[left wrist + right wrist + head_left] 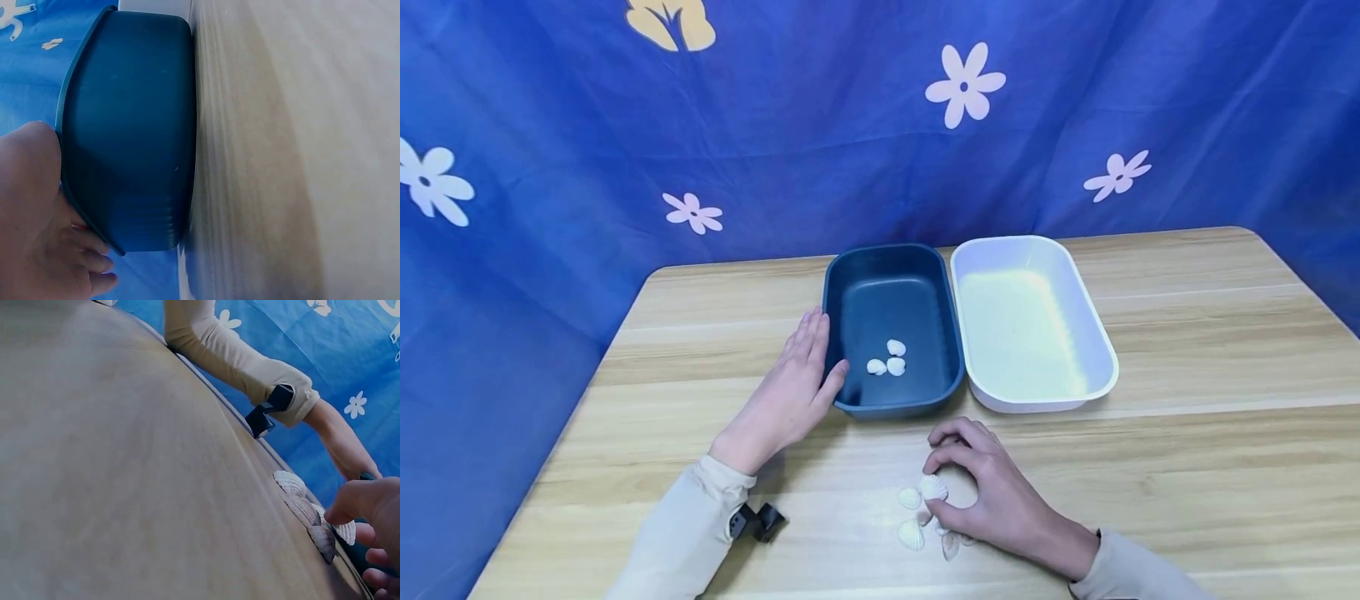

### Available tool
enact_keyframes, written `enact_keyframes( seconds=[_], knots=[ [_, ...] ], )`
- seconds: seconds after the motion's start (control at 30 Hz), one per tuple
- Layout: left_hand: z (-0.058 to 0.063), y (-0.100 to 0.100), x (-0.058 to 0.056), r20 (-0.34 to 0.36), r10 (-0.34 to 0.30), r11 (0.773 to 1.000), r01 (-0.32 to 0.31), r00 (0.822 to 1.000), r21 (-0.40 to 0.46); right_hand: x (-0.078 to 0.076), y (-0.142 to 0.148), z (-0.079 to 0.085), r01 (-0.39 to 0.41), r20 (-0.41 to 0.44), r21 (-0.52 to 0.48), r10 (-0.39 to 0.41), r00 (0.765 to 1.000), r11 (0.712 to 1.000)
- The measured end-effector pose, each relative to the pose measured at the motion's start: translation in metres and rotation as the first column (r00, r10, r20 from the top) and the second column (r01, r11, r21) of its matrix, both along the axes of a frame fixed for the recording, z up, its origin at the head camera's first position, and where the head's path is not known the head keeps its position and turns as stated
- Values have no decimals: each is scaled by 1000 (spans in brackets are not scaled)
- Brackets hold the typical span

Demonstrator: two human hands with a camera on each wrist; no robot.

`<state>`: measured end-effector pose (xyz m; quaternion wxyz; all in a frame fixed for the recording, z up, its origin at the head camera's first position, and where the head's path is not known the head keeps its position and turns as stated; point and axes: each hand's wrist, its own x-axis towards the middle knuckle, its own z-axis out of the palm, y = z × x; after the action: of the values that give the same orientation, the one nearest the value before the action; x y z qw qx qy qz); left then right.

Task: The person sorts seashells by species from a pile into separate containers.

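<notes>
My left hand (pixel 793 385) rests with straight fingers along the left rim of a dark teal bin (pixel 891 408). In the left wrist view the thumb (pixel 34 169) lies at that bin's rim. Three small white seashells, one of them a shell (pixel 896 366) nearest the middle, lie on the bin's floor. Low over the table in front, my right hand (pixel 1000 500) pinches a white ribbed seashell (pixel 934 487) between thumb and index finger. Several more shells, among them a pale fan-shaped shell (pixel 911 534) and a brownish shell (pixel 322 542), lie below it, some partly hidden by the hand.
A white bin (pixel 1037 398) stands right beside the teal one, with a bare floor. Both sit toward the back of the wood-grain table (pixel 1210 350). Behind hangs a blue curtain (pixel 820 125) with flowers. A black wrist device (pixel 756 522) sticks out from the left sleeve.
</notes>
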<state>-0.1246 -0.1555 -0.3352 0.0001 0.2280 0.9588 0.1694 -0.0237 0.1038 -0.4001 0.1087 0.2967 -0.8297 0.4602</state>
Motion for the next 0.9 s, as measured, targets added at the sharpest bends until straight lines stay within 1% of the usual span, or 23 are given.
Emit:
enact_keyframes(
  seconds=[0.17,0.23,0.27,0.33,0.43,0.47,0.5,0.57,0.63,0.67,0.73,0.77,0.8,0.83,0.9],
  knots=[
    [2,0,0,-5,3,1000,-3,1000,-2,-1,1,2,-2,-26,27,3,1000,1000],
    [2,1,0,-9,4,1000,-4,1000,-2,-1,1,2,-10,-22,27,10,1000,1000],
    [2,1,0,-9,5,1000,-5,1000,-1,-1,1,3,-16,-6,22,16,1000,1000],
    [2,1,0,-9,7,1000,-7,1000,0,0,1,4,-35,22,-4,35,999,999],
    [2,1,0,-8,10,1000,-10,1000,3,1,2,6,-68,74,-78,74,995,995],
    [2,1,0,-8,10,1000,-10,1000,5,1,2,8,-79,85,-107,89,992,991],
    [2,1,-1,-10,8,1000,-8,1000,5,2,2,9,-92,77,-132,103,992,987],
    [2,1,0,-9,7,1000,-7,1000,6,4,0,12,-122,27,-151,127,992,981],
    [2,0,1,-4,10,1000,-10,1000,0,6,-2,17,-159,-79,-124,150,986,979],
    [2,0,2,-2,11,1000,-11,1000,-3,7,-4,20,-177,-141,-101,162,977,979],
    [2,-1,3,2,16,1000,-16,1000,-7,7,-6,28,-188,-266,-38,172,949,981],
    [2,-1,4,1,17,1000,-17,1000,-9,6,-6,33,-188,-310,-11,176,934,982],
    [2,-1,4,-2,18,1000,-18,1000,-9,4,-7,38,-183,-345,12,176,922,983],
    [2,0,3,-4,17,1000,-17,1000,-6,2,-6,42,-170,-365,29,169,916,985],
    [1,0,3,-13,12,1000,-12,1000,-2,-3,-5,50,-141,-358,51,150,921,989]
  ],
)
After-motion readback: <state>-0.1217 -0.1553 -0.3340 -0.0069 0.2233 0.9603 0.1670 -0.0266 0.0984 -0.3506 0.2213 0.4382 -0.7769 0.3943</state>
